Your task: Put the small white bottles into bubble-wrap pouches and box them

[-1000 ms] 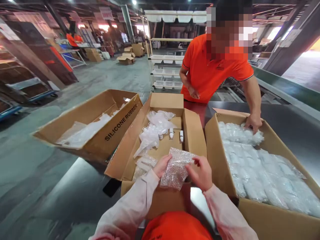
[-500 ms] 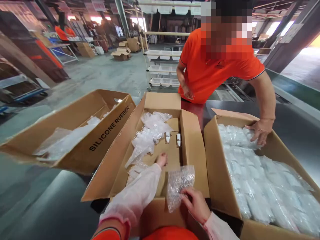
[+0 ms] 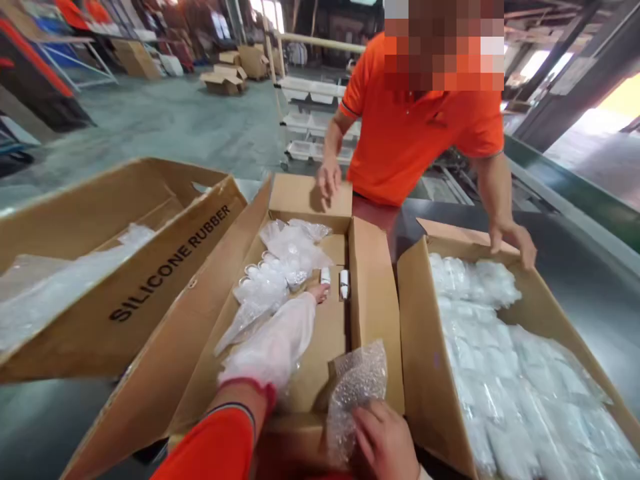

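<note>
My left hand (image 3: 319, 292) reaches into the middle cardboard box (image 3: 320, 387). Its fingers are closed at the lower end of a small white bottle (image 3: 325, 274). A second small white bottle (image 3: 344, 284) lies just to the right, by the box wall. Near the front edge of the box, my right hand (image 3: 385, 437) pinches a clear bubble-wrap bag (image 3: 357, 387), which looks flat. Left of my left hand are several white, ring-topped pieces (image 3: 265, 277) among crumpled clear plastic bags (image 3: 295, 240).
A box marked SILICONE RUBBER (image 3: 175, 263) with plastic bags stands at left. The box at right (image 3: 430, 360) holds rows of wrapped white items (image 3: 480, 347). Across from me, a co-worker in an orange shirt (image 3: 425, 133) has one hand (image 3: 513, 240) over that box's edge. Behind is a rack (image 3: 315, 123).
My left hand has moved forward to the white bottle. My right hand still holds the bubble-wrap bag. The co-worker's hand has lifted off the wrapped items to the box edge. My view has shifted.
</note>
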